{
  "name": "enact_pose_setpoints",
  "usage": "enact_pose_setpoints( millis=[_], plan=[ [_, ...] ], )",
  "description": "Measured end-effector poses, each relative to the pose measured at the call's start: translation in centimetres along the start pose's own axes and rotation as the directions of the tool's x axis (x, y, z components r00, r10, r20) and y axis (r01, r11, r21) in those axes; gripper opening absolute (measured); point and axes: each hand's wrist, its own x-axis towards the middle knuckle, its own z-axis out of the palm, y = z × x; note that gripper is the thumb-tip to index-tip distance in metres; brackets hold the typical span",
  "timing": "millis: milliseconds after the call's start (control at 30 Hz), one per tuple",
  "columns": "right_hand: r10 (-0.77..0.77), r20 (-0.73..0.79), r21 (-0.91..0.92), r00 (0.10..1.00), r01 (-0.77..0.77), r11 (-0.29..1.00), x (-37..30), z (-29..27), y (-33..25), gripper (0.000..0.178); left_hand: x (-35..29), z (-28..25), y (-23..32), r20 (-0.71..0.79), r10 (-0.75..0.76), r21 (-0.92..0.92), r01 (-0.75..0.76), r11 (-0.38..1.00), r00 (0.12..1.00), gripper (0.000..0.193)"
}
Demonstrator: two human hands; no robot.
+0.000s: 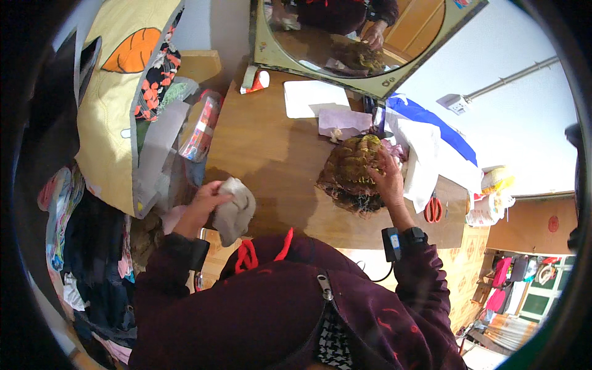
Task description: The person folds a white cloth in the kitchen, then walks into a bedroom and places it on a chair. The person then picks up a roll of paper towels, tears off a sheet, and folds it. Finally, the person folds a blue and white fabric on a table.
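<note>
Pinched in my left hand (206,202) is a limp, light grey cloth (234,209), hanging at the table's near left edge. My right hand (390,179) grips the right side of a rounded, brown-and-gold ruched thing (348,163), like a puffy hat, with a dark, frizzy lower edge. It sits on the wooden table (283,142). Just behind it are a folded lilac cloth (345,123) and a small pale scrap (335,135). Pinkish-purple fabric shows beside my right fingers, partly hidden.
Red-handled scissors (433,209) lie at the right, beside a white bag (422,163). A white sheet (316,98) and a red-and-white tube (258,81) are farther back, below a framed mirror (345,73). Left of the table are a yellow fabric cover (111,123) and piled clothes.
</note>
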Motion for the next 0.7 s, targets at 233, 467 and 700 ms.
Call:
enact_pose_setpoints(
  millis=[233, 467, 700],
  plan=[
    [0.072, 0.11, -0.274, 0.991, -0.039, 0.961, -1.5, 0.1, 5.1, 0.031, 0.1, 0.1, 4.1, -0.031, 0.185, -0.492, -0.176, 0.853, 0.982, 0.033],
    [0.168, 0.107, 0.134, 0.98, -0.181, 0.974, 0.1, -0.7, 6.4, 0.025, 0.6, 2.5, 5.8, -0.044, 0.123, -0.617, -0.124, 0.777, 0.991, 0.038],
    [-0.133, 0.209, -0.337, 0.969, 0.199, 0.92, -1.5, 2.7, 5.6, 0.042, 0.7, 4.6, 6.2, 0.002, 0.126, -0.649, -0.095, 0.755, 0.992, 0.037]
  ],
)
